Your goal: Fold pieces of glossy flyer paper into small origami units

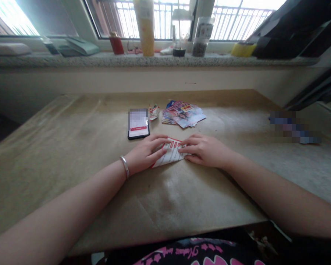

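A folded sheet of printed paper (169, 156), white with red edges and red marks, lies on the table in front of me. My left hand (147, 151), with a silver bangle at the wrist, rests on its left part, fingers stretched out and apart. On the right end lie the spread fingers of my right hand (205, 149), covering that corner. Both hands press the sheet from above; what is beneath the fingers is hidden. Just beyond it are a phone (139, 127), a small folded paper piece (154, 112) and a fanned pile of colourful leaflets (184, 114).
The tan table (79, 158) reaches to the wall under a window sill (154, 62). On the sill stand a tall yellow container (146, 29), a red bottle (116, 44) and clear jars (202, 36). A blurred-out item (294, 127) lies at the right.
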Available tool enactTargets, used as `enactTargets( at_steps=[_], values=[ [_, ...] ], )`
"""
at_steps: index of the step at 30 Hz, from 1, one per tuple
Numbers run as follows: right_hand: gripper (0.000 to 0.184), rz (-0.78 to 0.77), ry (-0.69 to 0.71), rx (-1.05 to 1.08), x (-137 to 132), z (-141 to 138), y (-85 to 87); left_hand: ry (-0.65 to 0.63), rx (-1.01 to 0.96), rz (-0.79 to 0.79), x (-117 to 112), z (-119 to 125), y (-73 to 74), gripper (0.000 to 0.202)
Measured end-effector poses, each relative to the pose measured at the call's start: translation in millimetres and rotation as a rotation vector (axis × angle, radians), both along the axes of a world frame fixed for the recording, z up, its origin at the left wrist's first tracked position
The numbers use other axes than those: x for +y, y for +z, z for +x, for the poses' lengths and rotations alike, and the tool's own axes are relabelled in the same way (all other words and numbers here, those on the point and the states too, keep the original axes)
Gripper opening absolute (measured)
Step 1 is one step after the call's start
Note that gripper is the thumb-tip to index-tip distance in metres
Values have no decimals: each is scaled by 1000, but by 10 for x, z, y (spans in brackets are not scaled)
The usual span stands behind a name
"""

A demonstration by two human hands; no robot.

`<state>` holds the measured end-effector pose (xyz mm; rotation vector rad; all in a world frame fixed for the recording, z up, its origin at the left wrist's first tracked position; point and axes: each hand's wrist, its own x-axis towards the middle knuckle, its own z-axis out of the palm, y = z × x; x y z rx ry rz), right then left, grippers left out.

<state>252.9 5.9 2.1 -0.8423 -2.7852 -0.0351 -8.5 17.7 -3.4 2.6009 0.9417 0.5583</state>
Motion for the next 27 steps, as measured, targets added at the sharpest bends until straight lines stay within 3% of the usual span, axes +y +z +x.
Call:
enactTargets(
  at_steps=[4, 9, 19, 27],
  values=[
    [29, 30, -114, 3, -50, -100, -3, -45, -59, 182, -20, 14, 37, 29],
    [35, 13, -152, 10, -45, -168, 2, -152, 161, 362, -55, 80, 9, 24],
    [37, -63, -108, 112, -22, -189, -18, -187, 157, 325, -53, 101, -12, 27],
    [36, -10, -128, 98, 7, -176, -36, -167, 201, 347, -20, 104, -33, 28]
  ],
)
